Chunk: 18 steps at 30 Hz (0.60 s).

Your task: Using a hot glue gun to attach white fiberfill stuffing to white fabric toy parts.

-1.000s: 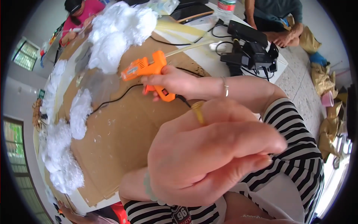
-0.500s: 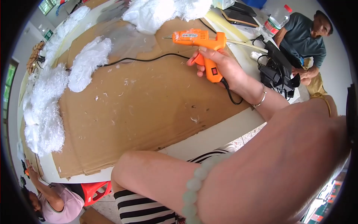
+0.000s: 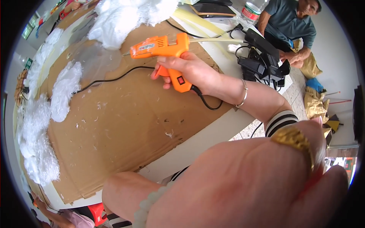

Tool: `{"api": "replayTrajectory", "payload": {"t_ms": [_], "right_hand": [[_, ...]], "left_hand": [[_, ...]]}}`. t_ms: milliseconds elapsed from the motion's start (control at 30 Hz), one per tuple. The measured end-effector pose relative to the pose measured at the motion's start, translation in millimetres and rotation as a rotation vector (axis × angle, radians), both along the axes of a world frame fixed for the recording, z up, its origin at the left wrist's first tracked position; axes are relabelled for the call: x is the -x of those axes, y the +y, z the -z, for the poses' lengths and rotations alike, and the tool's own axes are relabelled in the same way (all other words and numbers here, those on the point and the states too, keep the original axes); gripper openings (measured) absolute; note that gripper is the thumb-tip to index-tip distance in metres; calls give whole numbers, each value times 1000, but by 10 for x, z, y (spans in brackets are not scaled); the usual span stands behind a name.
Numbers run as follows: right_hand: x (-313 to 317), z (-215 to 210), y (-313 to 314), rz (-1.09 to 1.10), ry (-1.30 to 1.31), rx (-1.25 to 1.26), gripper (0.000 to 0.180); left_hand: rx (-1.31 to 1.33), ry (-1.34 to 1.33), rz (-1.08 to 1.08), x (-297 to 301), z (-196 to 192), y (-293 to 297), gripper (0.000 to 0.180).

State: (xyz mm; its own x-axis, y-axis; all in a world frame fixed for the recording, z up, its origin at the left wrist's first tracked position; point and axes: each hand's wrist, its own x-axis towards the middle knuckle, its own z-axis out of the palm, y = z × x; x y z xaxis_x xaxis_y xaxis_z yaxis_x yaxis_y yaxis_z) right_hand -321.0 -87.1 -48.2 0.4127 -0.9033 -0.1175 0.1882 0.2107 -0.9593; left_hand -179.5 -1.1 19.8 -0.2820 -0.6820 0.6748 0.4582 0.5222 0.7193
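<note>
My right hand is closed round the handle of an orange hot glue gun, fingers at its trigger. The metal nozzle points left above the cardboard, and a pale glue stick juts from the back. White wisps cling to the gun's front. Close to the camera, my left hand is raised, large and blurred, with a gold ring and a pale green bead bracelet. Its fingers bend toward the right rim and their ends are mostly hidden, so whether they hold anything cannot be made out.
Brown cardboard with stray fibres covers the white table. Fluffy white bundles line its left side; another white pile lies at the back. Black adapters and cables lie at right. A person sits beyond; another works lower left.
The view has shifted, so the table and glue gun appear farther left. My left hand now shows more of its back and fingers. The right hand keeps its hold on the glue gun.
</note>
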Motion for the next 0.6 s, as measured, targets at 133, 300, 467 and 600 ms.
{"api": "replayTrajectory", "payload": {"t_ms": [133,300,467,600], "right_hand": [[56,-71,4,-24,-10,-21,30],[76,4,-16,-14,-85,-24,28],[66,126,-15,10,-118,-37,27],[133,87,19,-85,-153,92,25]], "left_hand": [[-36,-33,13,35,28,-52,8],[-27,-95,36,130,-60,-125,9],[22,-223,39,184,-213,-242,10],[-292,-71,14,319,-81,-439,9]]}}
